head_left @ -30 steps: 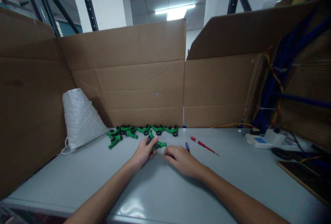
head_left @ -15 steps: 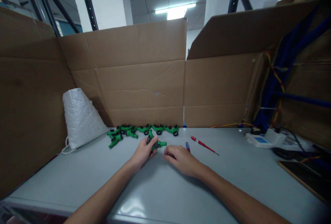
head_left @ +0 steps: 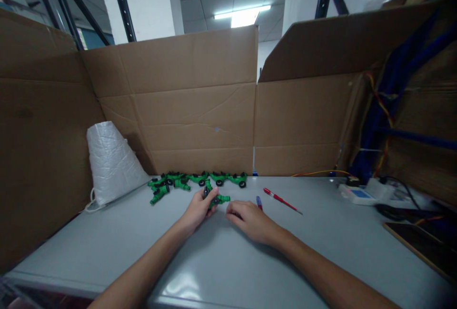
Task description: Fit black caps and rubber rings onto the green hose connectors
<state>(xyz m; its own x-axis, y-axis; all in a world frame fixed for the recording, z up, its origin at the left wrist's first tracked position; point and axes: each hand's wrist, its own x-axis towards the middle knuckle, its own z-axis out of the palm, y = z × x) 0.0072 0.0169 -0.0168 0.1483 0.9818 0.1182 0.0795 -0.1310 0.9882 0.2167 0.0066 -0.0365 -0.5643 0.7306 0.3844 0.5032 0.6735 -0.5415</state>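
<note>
My left hand [head_left: 198, 209] is closed around a branched green plastic piece with black parts [head_left: 222, 199]. One ribbed green end points right, and another sticks up past the thumb. Just right of that end, my right hand [head_left: 252, 221] is closed with its fingers curled inward. Whatever those fingers hold, if anything, is hidden. Behind it lies a screwdriver with a blue and red handle [head_left: 259, 202], partly covered by the hand. Farther right rests a red screwdriver [head_left: 283, 200], its tip toward me.
Several similar green and black pieces [head_left: 181, 184] lie along the back of the grey table [head_left: 200, 261]. A white foam-wrapped bundle [head_left: 112, 166] leans at the left. Cardboard walls [head_left: 193, 118] enclose the back and sides. A power strip [head_left: 360, 194] with cables sits at right.
</note>
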